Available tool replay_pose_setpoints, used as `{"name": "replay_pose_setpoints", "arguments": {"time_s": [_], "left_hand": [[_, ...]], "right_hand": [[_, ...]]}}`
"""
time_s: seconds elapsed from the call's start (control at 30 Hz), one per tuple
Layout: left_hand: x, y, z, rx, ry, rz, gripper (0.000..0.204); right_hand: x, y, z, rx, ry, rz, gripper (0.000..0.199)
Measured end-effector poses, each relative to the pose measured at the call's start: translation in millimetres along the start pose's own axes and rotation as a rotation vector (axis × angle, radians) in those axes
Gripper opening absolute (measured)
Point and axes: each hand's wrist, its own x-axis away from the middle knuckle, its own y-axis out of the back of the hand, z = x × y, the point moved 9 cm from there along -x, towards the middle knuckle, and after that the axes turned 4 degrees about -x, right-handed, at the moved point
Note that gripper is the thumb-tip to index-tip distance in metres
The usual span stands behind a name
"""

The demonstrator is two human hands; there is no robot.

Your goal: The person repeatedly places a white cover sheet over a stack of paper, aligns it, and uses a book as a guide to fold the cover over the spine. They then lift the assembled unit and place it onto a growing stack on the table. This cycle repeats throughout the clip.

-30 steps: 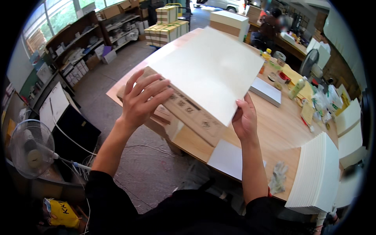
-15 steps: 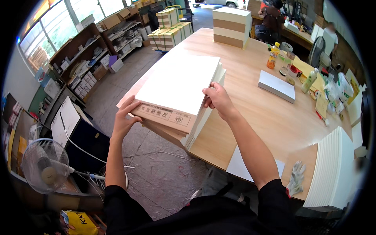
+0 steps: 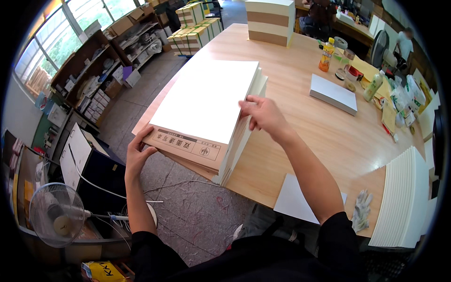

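A stack of large paper pads lies at the table's left edge, with a white sheet surface on top and a printed brown cover strip along its near side. My left hand grips the near left corner, fingers over the strip and thumb against the front edge. At the right edge of the stack is my right hand, its fingertips at the side of the top layers. Motion smears those fingers, and their grip cannot be made out. Beneath the top pad, the lower layers jut out unevenly to the right.
On the wooden table are a tall stack, a flat paper block, bottles, a white sheet, a glove and fanned white boards. A fan stands left.
My right hand has shifted slightly along the right edge and its fingers have loosened. My left hand stays at the corner. The whole view has shifted slightly.
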Motion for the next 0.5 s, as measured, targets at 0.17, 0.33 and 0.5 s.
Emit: {"name": "replay_pose_setpoints", "arguments": {"time_s": [0.17, 0.33, 0.5], "left_hand": [[-2.3, 5.4, 1.9, 0.162, 0.011, -0.278, 0.089], [-17.2, -6.8, 27.1, 0.342, 0.112, -0.551, 0.08], [-26.5, -13.8, 27.0, 0.465, 0.055, -0.594, 0.074]], "right_hand": [[-51.0, 93.6, -13.2, 0.131, 0.116, -0.455, 0.041], [-119.6, 136.1, -19.4, -0.205, 0.308, -0.58, 0.046], [-169.7, 117.0, -29.8, -0.145, 0.26, -0.467, 0.042]]}}
